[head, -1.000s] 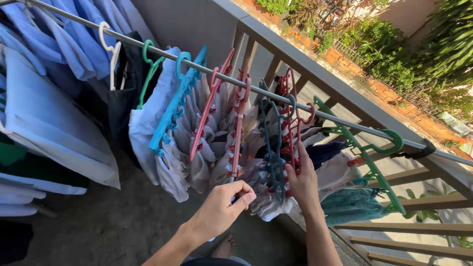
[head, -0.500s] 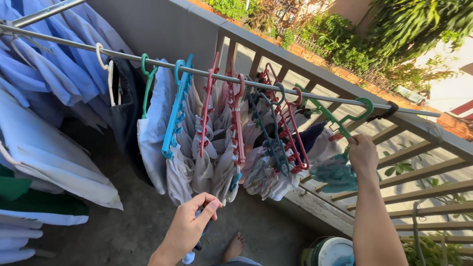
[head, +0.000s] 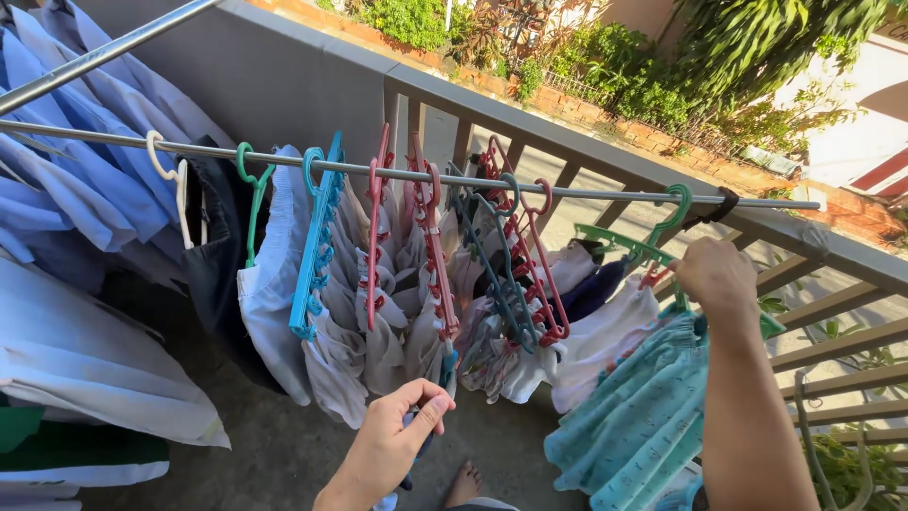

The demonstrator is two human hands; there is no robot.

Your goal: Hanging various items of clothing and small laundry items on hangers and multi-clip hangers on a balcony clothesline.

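While the right hand [head: 716, 276] closes around the green hanger [head: 653, 248] at the right of the frame, its fingers are curled shut on the clip bar, just above a teal cloth [head: 634, 426] that hangs from it down toward the lower right. That hanger's hook sits on the rail [head: 397, 171], a metal bar running across the frame from the left edge to the right, near a black strap [head: 724, 204] at the rail's far end.

Low in the middle of the frame, the left hand [head: 392, 445] has thumb and forefinger pinched together on a small dark piece of cloth [head: 416, 454]; what kind of piece it is cannot be told. Just above it hang white cloths [head: 378, 350] clipped to a blue hanger [head: 315, 237] and red hangers [head: 430, 246], with a dark teal hanger [head: 497, 265] between these and the green one.

At the upper left, blue shirts [head: 85, 180] fill the rail, beside a black garment [head: 213, 255]. A bare foot [head: 463, 483] shows on the concrete floor [head: 255, 445] at the bottom. Behind everything runs a railing [head: 567, 156], with greenery and a brick wall [head: 605, 118] beyond.
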